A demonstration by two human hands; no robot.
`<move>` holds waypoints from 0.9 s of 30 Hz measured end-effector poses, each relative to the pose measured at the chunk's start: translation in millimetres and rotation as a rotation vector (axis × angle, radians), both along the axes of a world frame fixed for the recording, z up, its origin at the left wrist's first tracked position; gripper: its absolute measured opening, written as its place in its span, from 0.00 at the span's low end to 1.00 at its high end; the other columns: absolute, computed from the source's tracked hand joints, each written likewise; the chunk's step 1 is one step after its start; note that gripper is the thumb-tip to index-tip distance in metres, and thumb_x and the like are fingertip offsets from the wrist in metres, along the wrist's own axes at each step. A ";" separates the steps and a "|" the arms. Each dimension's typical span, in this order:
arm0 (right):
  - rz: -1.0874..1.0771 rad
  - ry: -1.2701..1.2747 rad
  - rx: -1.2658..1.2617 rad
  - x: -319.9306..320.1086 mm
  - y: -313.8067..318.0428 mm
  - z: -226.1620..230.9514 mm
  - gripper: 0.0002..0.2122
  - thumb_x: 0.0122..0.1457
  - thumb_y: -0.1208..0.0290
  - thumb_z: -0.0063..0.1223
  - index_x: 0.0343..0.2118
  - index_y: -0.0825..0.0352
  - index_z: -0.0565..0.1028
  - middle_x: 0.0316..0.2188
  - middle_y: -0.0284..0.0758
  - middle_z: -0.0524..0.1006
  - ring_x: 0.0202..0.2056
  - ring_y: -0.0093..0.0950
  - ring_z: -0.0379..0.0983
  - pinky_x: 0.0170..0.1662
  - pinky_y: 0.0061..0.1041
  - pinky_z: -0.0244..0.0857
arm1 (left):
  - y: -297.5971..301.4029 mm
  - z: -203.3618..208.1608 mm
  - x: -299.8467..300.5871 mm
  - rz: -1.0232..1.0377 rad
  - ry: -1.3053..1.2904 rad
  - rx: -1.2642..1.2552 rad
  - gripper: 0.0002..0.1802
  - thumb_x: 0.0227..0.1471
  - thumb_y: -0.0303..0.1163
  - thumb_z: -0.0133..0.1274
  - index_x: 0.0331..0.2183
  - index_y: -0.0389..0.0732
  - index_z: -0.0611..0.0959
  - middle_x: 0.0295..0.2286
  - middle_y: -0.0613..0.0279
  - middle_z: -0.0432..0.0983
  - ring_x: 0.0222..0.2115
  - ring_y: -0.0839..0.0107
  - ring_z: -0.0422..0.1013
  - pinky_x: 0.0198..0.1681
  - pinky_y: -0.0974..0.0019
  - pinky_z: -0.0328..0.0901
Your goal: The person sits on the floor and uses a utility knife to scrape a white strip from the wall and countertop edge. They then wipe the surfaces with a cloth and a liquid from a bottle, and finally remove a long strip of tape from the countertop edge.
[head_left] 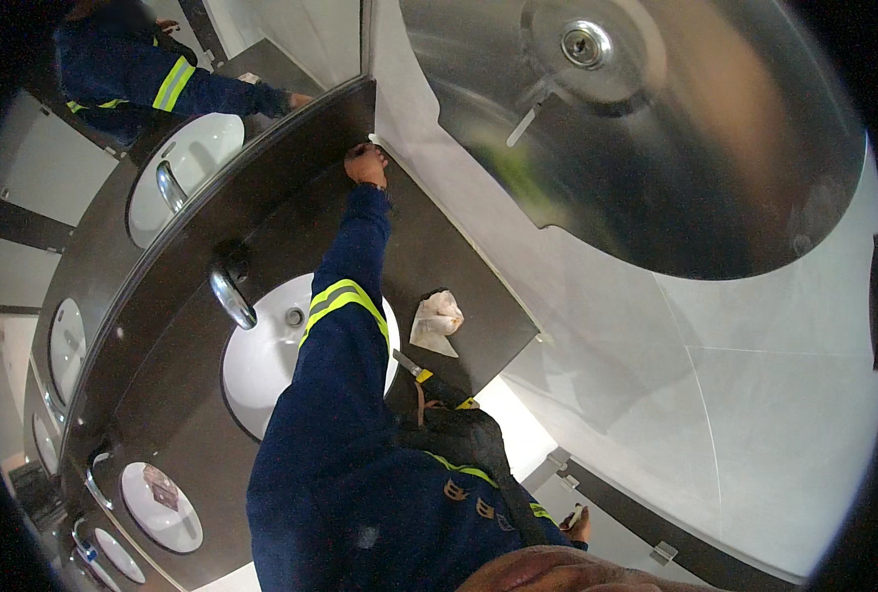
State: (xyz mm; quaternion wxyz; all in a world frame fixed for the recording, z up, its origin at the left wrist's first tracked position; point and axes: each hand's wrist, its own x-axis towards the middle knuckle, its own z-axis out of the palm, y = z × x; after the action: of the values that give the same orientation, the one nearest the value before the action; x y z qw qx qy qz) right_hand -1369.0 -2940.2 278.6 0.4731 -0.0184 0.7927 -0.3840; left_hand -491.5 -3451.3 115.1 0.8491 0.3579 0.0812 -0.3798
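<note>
My left arm, in a navy sleeve with a reflective band, reaches across a white sink to the far corner of the dark countertop [459, 247]. There my left hand [366, 165] is closed, its fingers bent against the corner by the wall. A small white bit [376, 139] shows at the fingertips; I cannot make out what it is. Low on the right, my right hand [579, 525] is partly hidden beside my body, its fingers round a small pale thing. A yellow-and-black utility knife [421, 375] and a crumpled whitish rag or paper [439, 316] are beside the sink.
A curved chrome faucet [232, 296] rises behind the sink [256, 370]. Farther left is another sink [178, 533] with a brownish piece in it. A mirror [94, 197] runs along the counter. A large shiny metal dispenser [676, 178] hangs from the pale wall at upper right.
</note>
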 end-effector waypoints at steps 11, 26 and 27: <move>0.011 -0.051 -0.012 1.3 -5.1 -24.8 0.17 0.65 0.48 0.53 0.45 0.57 0.78 0.18 0.26 0.69 0.16 0.20 0.64 0.16 0.23 0.54 | -17.6 15.3 32.4 -0.027 -0.114 0.248 0.03 0.58 0.26 0.55 0.32 0.37 0.81 0.23 0.60 0.77 0.19 0.70 0.72 0.20 0.68 0.69; 0.112 -0.022 0.012 2.8 -27.1 -33.5 0.18 0.66 0.48 0.51 0.44 0.58 0.78 0.18 0.24 0.67 0.16 0.20 0.63 0.17 0.22 0.55 | 82.8 52.2 -74.0 -0.067 -0.532 0.309 0.04 0.60 0.24 0.52 0.39 0.39 0.77 0.23 0.64 0.74 0.19 0.76 0.69 0.21 0.70 0.66; 0.094 -0.023 0.016 -5.2 -30.2 -37.6 0.18 0.66 0.48 0.51 0.44 0.58 0.78 0.18 0.24 0.67 0.16 0.20 0.63 0.17 0.22 0.56 | 88.9 52.6 -86.4 -0.087 -0.570 0.349 0.05 0.60 0.24 0.53 0.39 0.39 0.77 0.23 0.65 0.74 0.19 0.77 0.69 0.20 0.70 0.66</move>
State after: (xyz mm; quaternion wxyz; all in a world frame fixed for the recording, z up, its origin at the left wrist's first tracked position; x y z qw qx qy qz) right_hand -1374.2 -2970.4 241.0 0.4999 -0.0473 0.7884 -0.3553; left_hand -577.8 -3362.4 167.7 0.7466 0.5929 -0.1107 -0.2806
